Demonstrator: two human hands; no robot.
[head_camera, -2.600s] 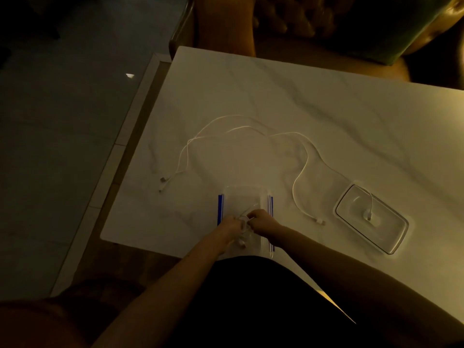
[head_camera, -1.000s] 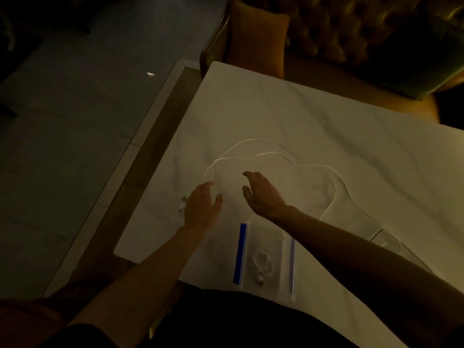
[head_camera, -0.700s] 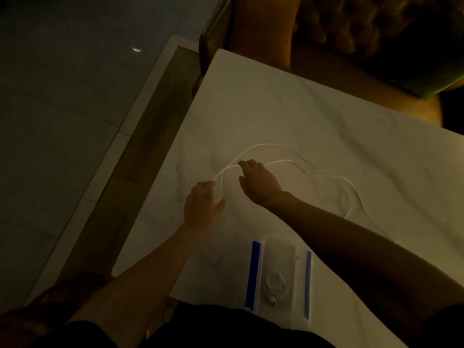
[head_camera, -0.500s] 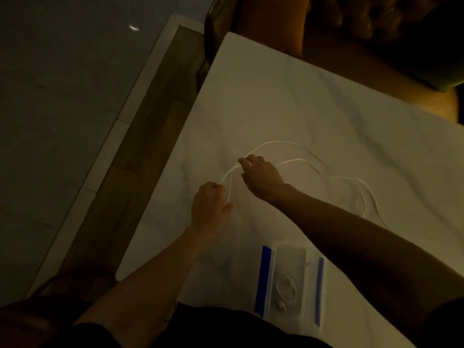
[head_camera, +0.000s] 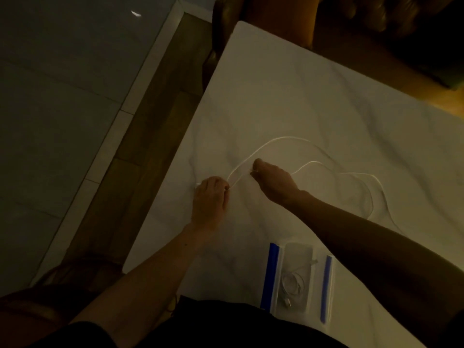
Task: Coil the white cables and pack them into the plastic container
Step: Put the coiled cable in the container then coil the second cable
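Observation:
A long white cable (head_camera: 286, 138) lies in loose loops across the white marble table (head_camera: 288, 91). My left hand (head_camera: 210, 197) pinches one end of it near the table's left edge, the plug poking out at the fingers. My right hand (head_camera: 272, 180) pinches the same cable a short way along. A second white cable (head_camera: 356, 175) loops off to the right. Near the front edge sits the clear plastic container (head_camera: 297, 277) with blue clips on both sides; a small coiled white cable (head_camera: 292, 285) lies inside it.
The scene is dim. A brown leather sofa (head_camera: 376, 26) stands behind the table's far edge. Left of the table are a wooden strip and grey tiled floor (head_camera: 62, 96). My dark clothing (head_camera: 226, 327) fills the bottom of the view.
Both hands left the container, reached forward to the long cable and closed on it near its left end. The view has shifted left, and the lid on the right is out of frame.

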